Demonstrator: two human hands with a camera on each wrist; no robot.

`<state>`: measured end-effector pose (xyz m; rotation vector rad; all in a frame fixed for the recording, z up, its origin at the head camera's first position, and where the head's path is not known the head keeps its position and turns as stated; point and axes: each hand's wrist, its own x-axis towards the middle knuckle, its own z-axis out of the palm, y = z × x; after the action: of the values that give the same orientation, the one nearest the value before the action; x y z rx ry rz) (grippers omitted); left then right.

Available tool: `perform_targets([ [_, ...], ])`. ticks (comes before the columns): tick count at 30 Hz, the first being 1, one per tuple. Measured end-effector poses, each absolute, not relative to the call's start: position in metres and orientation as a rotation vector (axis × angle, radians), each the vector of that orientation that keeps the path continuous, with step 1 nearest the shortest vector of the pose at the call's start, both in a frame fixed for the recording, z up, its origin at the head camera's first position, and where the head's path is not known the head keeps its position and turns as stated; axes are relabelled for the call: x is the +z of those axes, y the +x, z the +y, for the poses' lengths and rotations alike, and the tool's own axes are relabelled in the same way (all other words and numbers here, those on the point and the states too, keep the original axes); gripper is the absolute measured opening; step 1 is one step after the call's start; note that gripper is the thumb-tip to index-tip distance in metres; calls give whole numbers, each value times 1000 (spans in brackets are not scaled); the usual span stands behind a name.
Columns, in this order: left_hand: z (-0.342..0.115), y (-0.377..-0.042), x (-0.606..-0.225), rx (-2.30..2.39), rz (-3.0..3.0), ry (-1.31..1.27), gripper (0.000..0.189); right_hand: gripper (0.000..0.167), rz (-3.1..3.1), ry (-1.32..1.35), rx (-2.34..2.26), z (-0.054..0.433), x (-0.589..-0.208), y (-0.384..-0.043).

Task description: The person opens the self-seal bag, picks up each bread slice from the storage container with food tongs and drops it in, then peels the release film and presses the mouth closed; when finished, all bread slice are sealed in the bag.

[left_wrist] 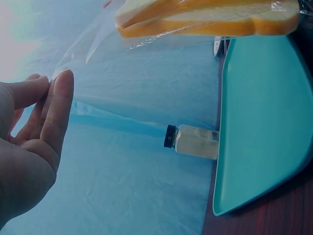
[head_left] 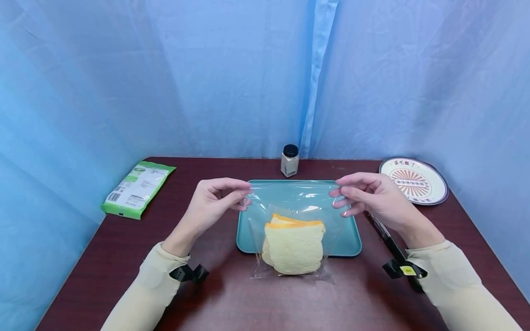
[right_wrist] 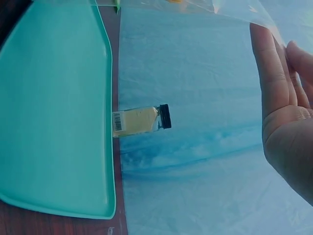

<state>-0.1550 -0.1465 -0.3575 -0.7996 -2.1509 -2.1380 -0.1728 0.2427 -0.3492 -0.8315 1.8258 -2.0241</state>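
My left hand (head_left: 215, 200) pinches the upper left corner of a clear plastic bag (head_left: 306, 195) between thumb and fingers. The right hand (head_left: 370, 197) pinches the opposite top corner, so the bag's top edge is stretched between them. Inside, low in the bag, stand two slices of bread (head_left: 294, 248) with orange crusts, one behind the other. The bag hangs upright in front of a teal tray (head_left: 354, 241) and overlaps it in the head view. In the left wrist view the bread slices (left_wrist: 210, 22) show above the tray's level, through the film.
Behind the tray stands a small jar (head_left: 290, 163) with a black lid. A green-and-white packet (head_left: 138, 188) lies at the left. On the right are a patterned plate (head_left: 434, 184) and a dark-handled utensil (head_left: 391, 243), partly hidden by the right arm. Blue curtains (head_left: 232, 82) hang behind the table.
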Motion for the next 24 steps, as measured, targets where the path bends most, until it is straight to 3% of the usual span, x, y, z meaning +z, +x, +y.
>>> perform_targets([
  [15,-149,-155,-357,-2132,-2124,-935,18,24,1834,-862,-2055,246,-354,-171],
  [24,-147,-156,-358,-2069,-2094,-984,13,32,1707,-937,-2063,247,-352,-171],
])
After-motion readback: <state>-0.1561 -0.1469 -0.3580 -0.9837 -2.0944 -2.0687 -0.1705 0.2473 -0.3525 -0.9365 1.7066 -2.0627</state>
